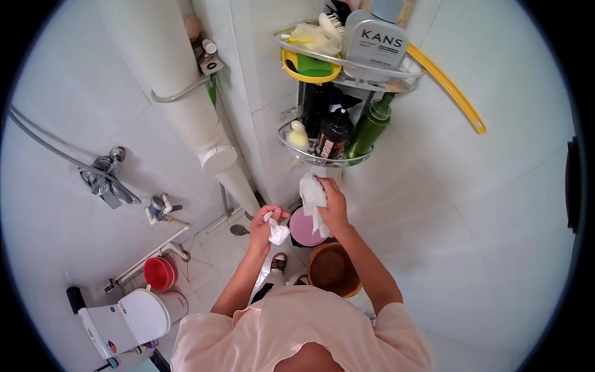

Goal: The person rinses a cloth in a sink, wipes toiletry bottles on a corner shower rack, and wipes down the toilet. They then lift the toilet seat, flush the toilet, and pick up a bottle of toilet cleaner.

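My left hand (261, 230) is closed on a small crumpled white cloth or tissue (279, 232), which hangs from its fingers. To the right and a little higher, my right hand (334, 208) grips a larger white cloth or tissue (313, 193) that droops below the fingers. The two hands are apart. Beneath them on the floor, a round pink lid or basin (307, 227) is partly hidden by the white piece in my right hand. A brown bucket (335, 271) stands below my right forearm.
A corner shelf (384, 77) holds bottles, a brush and a yellow dish. A large white pipe (145, 43) runs down the wall. At the left are a shower valve (105, 173), a red bucket (160, 273) and a toilet (144, 315). A yellow strip (449, 87) is on the right wall.
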`<state>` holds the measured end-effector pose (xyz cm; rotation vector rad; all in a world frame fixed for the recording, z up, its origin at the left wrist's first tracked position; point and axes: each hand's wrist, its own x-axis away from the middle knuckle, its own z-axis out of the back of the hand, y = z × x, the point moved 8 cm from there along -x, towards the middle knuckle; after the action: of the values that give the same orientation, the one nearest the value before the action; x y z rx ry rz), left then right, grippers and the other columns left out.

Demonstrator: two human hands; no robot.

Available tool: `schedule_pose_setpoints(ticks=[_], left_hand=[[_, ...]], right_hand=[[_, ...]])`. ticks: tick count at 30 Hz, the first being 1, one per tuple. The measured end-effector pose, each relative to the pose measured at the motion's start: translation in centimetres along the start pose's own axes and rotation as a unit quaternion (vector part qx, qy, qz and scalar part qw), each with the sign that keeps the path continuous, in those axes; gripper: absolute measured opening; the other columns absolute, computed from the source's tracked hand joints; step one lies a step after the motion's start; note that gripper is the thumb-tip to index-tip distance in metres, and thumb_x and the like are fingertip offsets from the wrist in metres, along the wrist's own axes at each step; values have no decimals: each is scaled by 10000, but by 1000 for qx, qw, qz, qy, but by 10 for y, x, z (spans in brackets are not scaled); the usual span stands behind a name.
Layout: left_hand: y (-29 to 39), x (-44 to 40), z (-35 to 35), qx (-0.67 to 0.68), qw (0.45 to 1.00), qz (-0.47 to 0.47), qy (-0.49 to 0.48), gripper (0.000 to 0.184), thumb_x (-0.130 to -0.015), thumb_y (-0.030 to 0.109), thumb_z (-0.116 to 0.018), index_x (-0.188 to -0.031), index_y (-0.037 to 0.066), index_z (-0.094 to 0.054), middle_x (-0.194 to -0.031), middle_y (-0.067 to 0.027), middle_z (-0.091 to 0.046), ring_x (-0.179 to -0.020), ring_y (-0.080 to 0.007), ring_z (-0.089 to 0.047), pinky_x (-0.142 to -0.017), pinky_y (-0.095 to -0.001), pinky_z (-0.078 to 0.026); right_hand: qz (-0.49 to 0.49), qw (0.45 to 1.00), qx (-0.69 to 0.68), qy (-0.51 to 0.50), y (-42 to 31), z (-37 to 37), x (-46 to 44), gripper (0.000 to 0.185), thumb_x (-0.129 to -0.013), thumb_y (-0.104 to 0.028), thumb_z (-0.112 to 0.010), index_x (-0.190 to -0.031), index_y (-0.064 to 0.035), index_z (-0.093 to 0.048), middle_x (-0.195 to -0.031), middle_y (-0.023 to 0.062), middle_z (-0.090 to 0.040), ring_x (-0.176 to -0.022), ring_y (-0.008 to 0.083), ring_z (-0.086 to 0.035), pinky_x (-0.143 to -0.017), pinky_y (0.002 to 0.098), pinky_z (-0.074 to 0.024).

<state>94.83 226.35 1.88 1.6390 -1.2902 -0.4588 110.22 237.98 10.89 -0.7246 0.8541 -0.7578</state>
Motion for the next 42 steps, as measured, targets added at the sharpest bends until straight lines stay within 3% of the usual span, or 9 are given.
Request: schedule_pose_setpoints(ticks=[4, 6, 11, 20, 24, 29, 33, 37, 42], left_hand=[[2, -1, -21, -57, 998, -16, -29, 380, -873, 202, -641, -1198, 51, -515, -1038, -63, -634, -922, -125, -566, -794, -250, -442], [-3, -6, -32, -83, 994, -35, -55, 371, -887, 216, -623, -1213, 74, -516, -1048, -49, -633, -813, -88, -550, -685, -211, -427], [-13, -12, -26, 6, 999, 20, -46, 409, -869, 189, -641, -1216, 26, -498, -1010, -95, -632, -943, -155, -589, -786, -278, -477], [-20, -41, 37, 178, 982, 17, 70, 318, -888, 321, -599, -1000, 26, -570, -785, -58, -595, -718, -185, -598, -605, -264, -469], [-31, -54, 26, 300, 942, 151, 20, 302, -895, 410, -555, -1040, 147, -588, -940, -38, -632, -839, -199, -598, -650, -350, -481], [-33, -59, 5, 306, 935, 178, -12, 218, -919, 169, -510, -1136, 163, -535, -1058, -40, -596, -931, -197, -600, -740, -359, -510], [-19, -57, -15, 261, 952, 158, 0, 162, -894, 47, -505, -1050, 58, -547, -985, -54, -616, -849, -164, -616, -692, -290, -513], [-19, -75, -27, 215, 961, 75, -159, 163, -857, 66, -600, -1015, 35, -575, -805, -5, -604, -685, -70, -533, -575, -205, -420], [0, -54, -66, -118, 957, -119, -236, 539, -762, 58, -683, -1254, 12, -468, -951, -27, -616, -912, -105, -550, -812, -243, -420]], right_hand=[[58, 995, -31, 69, -37, 5, -13, 587, -633, 83, -589, -1196, -68, -508, -1059, 171, -547, -917, 375, -568, -777, 366, -476], [79, 992, 84, 56, -56, 11, -35, 579, -643, 60, -609, -1195, -87, -514, -1052, 163, -553, -894, 373, -570, -754, 376, -480], [66, 961, 266, -29, -19, -14, -43, 548, -639, -2, -656, -1162, -110, -535, -1040, 136, -563, -869, 370, -573, -712, 412, -481], [-218, 970, -100, 25, 60, 1, 32, 343, -775, -92, -687, -1086, -1, -572, -971, 104, -654, -898, 171, -607, -817, 279, -462], [-214, 967, -134, 42, 44, 18, 39, 338, -798, -121, -690, -1090, 0, -567, -968, 64, -643, -882, 135, -584, -803, 273, -460], [-247, 945, -206, 59, 38, 19, 53, 334, -790, -101, -692, -1087, -9, -570, -966, 53, -641, -883, 117, -581, -802, 265, -459], [-224, 963, -140, 59, 32, 17, 50, 337, -779, -61, -690, -1090, -14, -569, -974, 70, -645, -906, 143, -591, -814, 274, -462], [-192, 972, -86, 102, 13, 30, 42, 365, -794, -69, -666, -1134, -15, -543, -1013, 67, -623, -947, 142, -568, -848, 276, -443], [-159, 976, -57, 137, -3, 36, 27, 476, -768, -74, -665, -1211, -15, -499, -1101, 96, -589, -1026, 172, -547, -902, 289, -417]])
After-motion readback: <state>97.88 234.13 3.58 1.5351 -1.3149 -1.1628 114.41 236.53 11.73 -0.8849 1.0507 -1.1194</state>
